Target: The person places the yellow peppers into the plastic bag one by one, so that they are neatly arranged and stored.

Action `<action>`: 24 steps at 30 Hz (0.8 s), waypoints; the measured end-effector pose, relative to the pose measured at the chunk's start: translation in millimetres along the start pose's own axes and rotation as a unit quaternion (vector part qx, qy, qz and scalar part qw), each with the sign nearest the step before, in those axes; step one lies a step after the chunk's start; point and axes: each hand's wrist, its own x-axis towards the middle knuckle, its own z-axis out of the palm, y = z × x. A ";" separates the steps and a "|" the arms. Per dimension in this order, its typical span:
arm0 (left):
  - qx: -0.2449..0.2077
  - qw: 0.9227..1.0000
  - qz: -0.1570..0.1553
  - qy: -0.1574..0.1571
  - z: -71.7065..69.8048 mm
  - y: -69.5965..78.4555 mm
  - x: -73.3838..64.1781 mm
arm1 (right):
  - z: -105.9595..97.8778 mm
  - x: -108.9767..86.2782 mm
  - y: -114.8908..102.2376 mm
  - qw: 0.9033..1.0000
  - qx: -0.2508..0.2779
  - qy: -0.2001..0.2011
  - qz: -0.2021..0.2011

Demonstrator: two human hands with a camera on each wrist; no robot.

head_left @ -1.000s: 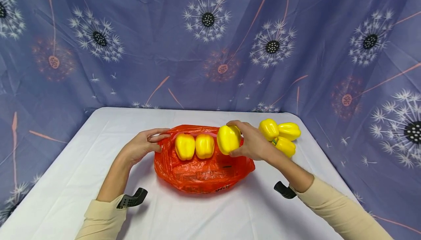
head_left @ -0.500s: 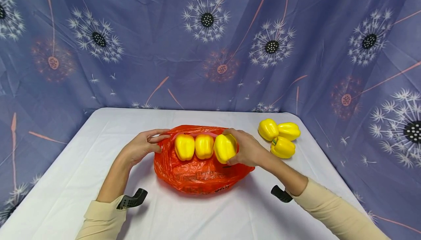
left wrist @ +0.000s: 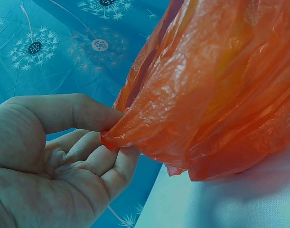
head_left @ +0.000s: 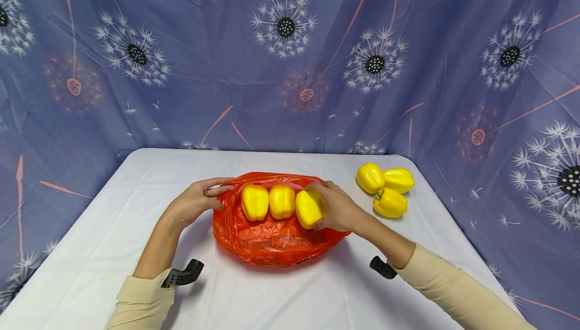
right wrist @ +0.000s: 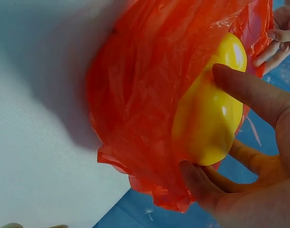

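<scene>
A red plastic bag lies mid-table, its mouth spread. Between thumb and fingers my left hand pinches the bag's left edge; the left wrist view shows a small gathered bit of film in that pinch. Two yellow bell peppers sit side by side in the bag's opening. Just to their right, my right hand holds a third yellow bell pepper. In the right wrist view the thumb lies along this pepper, the fingers are at its end, and red film covers part of its side.
Beyond my right hand, three more yellow bell peppers lie grouped at the table's back right. A white cloth covers the table. Behind it hangs a blue curtain with dandelion prints.
My right hand has carried its bell pepper left and down into the bag's opening, beside the other two. The left hand has stayed at the bag's edge.
</scene>
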 end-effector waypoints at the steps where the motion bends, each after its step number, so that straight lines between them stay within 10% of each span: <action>1: 0.001 1.000 -0.002 0.002 0.2 0.1 0.1 | 0.5 0.4 -0.1 1.000 -0.001 -0.003 0.002; 24: -0.015 1.000 0.010 -0.005 -1.3 -1.5 -0.5 | 19.7 11.2 8.1 0.999 -0.036 0.003 0.013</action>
